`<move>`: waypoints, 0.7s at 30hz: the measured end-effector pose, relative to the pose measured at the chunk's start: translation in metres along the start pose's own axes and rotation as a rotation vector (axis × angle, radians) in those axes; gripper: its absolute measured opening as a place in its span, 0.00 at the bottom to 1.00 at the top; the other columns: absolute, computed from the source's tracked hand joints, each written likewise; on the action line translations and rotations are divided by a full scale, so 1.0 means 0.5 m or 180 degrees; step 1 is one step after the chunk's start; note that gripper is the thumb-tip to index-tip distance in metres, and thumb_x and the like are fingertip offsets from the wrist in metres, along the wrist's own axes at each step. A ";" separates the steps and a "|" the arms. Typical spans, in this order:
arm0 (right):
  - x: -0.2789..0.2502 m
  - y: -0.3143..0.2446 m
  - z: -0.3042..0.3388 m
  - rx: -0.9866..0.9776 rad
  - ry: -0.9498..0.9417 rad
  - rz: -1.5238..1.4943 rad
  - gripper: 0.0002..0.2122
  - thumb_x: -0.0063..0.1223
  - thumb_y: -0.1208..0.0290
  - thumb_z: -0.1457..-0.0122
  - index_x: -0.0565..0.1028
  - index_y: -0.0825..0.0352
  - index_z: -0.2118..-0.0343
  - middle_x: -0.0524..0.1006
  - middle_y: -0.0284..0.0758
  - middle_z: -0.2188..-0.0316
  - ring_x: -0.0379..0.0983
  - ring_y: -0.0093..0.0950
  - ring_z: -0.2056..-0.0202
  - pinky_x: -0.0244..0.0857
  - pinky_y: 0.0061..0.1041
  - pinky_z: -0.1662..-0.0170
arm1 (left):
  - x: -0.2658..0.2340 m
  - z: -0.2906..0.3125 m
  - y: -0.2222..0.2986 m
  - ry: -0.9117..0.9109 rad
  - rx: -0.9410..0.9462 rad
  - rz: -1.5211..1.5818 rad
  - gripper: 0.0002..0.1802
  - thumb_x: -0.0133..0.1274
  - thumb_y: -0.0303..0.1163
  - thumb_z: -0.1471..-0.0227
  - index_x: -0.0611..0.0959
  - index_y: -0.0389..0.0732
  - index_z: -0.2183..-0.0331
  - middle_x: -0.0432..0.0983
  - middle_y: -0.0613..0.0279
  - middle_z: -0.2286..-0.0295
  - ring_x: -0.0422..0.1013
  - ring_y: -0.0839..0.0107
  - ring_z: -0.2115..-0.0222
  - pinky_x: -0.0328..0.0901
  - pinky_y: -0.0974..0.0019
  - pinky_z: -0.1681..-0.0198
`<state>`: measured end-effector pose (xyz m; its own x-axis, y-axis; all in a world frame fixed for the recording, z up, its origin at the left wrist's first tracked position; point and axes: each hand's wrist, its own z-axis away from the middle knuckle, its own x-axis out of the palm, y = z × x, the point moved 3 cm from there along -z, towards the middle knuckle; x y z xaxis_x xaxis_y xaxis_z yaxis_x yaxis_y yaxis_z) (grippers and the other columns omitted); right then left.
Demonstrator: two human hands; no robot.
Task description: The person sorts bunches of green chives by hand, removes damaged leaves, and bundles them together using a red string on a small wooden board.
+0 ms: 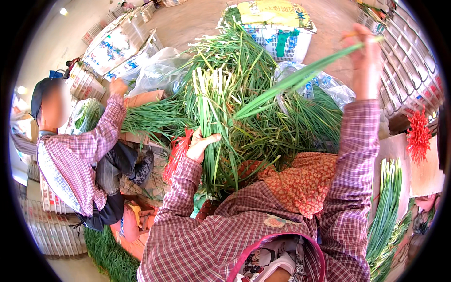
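My left hand (201,144) is wrapped round an upright bunch of garlic chives (210,101), white stem ends up and green leaves hanging down. Raised at the upper right, my right hand (365,58) pinches a few long green chive leaves (300,77), which slant down left toward the bunch. Beneath and behind both hands lies a large loose heap of chives (253,70), tangled and spilling to both sides. Red ties (176,157) hang beside my left wrist. An orange patterned cloth (303,181) covers part of my lap.
A co-worker (80,155) sits at left, one arm raised. White crates (291,44) stand at the back, one topped with a yellow sack (272,13). Clear plastic bags (159,70) flank the heap. Lined-up chives (387,207) and hanging red ties (418,134) are at right.
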<state>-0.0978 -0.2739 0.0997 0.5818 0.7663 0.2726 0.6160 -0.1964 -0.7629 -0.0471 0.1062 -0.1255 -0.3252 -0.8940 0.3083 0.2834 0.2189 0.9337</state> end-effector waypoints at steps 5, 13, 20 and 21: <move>-0.055 -0.027 -0.036 -0.0281 0.0657 -0.0204 0.16 0.38 0.58 0.42 0.66 0.65 0.57 0.71 0.37 0.62 0.71 0.30 0.68 0.67 0.29 0.62 | -0.004 -0.011 -0.003 0.0403 0.0166 -0.0040 0.23 0.59 0.18 0.66 0.75 0.40 0.62 0.75 0.65 0.68 0.71 0.75 0.68 0.65 0.70 0.61; 0.205 0.151 0.264 0.0895 -0.1744 0.0385 0.11 0.53 0.73 0.51 0.73 0.64 0.62 0.75 0.30 0.69 0.69 0.17 0.65 0.64 0.17 0.59 | 0.042 -0.008 -0.003 0.0358 0.0485 -0.0057 0.23 0.61 0.19 0.67 0.75 0.40 0.63 0.75 0.67 0.68 0.70 0.78 0.68 0.64 0.72 0.61; 0.269 0.187 0.305 0.0202 -0.1877 0.1156 0.14 0.59 0.70 0.57 0.70 0.71 0.70 0.75 0.41 0.72 0.73 0.34 0.70 0.67 0.26 0.68 | 0.113 0.013 0.000 0.0142 0.0567 -0.0260 0.25 0.61 0.23 0.65 0.73 0.38 0.60 0.74 0.66 0.68 0.69 0.77 0.68 0.64 0.72 0.61; 0.265 0.193 0.303 0.0228 -0.1808 0.1139 0.13 0.59 0.69 0.57 0.70 0.70 0.71 0.74 0.41 0.73 0.73 0.35 0.72 0.67 0.27 0.70 | 0.119 0.014 0.003 0.0074 0.0569 -0.0139 0.25 0.61 0.24 0.64 0.72 0.38 0.60 0.74 0.65 0.68 0.69 0.77 0.68 0.64 0.72 0.62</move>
<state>-0.0416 -0.0986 -0.0269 0.3619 0.8681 -0.3398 0.3893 -0.4719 -0.7911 -0.0726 0.0560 -0.1045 -0.3122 -0.9125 0.2644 0.1038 0.2438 0.9642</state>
